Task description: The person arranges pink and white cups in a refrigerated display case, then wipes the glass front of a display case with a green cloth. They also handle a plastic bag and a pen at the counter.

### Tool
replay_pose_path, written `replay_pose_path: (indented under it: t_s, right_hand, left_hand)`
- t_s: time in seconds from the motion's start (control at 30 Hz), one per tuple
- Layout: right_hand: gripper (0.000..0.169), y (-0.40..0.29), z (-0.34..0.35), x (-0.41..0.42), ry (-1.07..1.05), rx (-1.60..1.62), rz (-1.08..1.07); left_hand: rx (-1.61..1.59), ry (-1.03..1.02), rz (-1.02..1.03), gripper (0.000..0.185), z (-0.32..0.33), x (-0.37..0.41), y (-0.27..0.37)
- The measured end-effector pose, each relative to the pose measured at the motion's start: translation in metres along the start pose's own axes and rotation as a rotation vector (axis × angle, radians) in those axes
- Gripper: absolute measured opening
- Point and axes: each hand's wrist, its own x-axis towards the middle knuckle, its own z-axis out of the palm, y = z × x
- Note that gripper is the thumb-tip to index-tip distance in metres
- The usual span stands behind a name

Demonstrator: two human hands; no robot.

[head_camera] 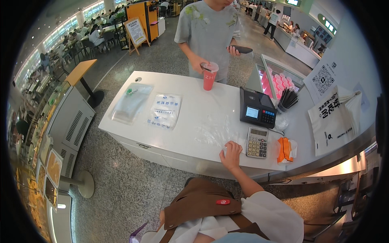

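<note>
My right hand rests at the near edge of the white counter, its fingers curled on a crumpled clear plastic bag. Just right of it lies a desk calculator, with a black payment terminal behind. My left hand is not in view; only a bit of that arm shows beside the brown apron. Across the counter a person in a grey T-shirt touches a red lidded cup with one hand and holds a dark phone in the other.
Clear bags and a printed pack of plastic bags lie at the left. To the right are black straws in a holder, an orange and white packet, a white printed bag and a glass case of pink cups.
</note>
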Motion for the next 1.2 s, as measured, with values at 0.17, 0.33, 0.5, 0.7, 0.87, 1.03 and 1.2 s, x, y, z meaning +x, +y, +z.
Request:
replay_pose_path:
  t_s: [0.17,0.33,0.5,0.7,0.87,1.03,1.2]
  right_hand:
    - [0.035,0.000,0.003,0.000,-0.014,0.013,0.013]
    - [0.035,-0.006,0.002,0.001,-0.038,0.003,0.020]
    - [0.035,-0.002,-0.001,0.002,-0.010,0.032,0.005]
    - [0.035,-0.005,0.014,0.007,-0.050,0.042,-0.015]
    - [0.036,0.010,0.018,-0.011,0.007,0.024,-0.024]
    - [0.034,0.010,0.013,-0.014,-0.049,-0.079,0.001]
    - [0.028,-0.003,0.019,-0.009,-0.073,-0.076,-0.052]
  left_hand:
    - [0.018,-0.003,0.029,0.042,0.001,0.008,-0.008]
    - [0.011,-0.007,0.043,0.042,0.012,0.018,-0.021]
    - [-0.090,0.252,0.077,0.045,0.031,0.015,-0.017]
    - [-0.154,0.063,0.029,0.046,0.009,-0.007,-0.005]
    - [-0.196,0.064,-0.094,0.044,0.004,-0.010,0.016]
    - [-0.145,0.016,-0.181,0.044,-0.026,-0.041,0.038]
    - [-0.337,0.047,-0.227,0.047,0.014,-0.036,-0.007]
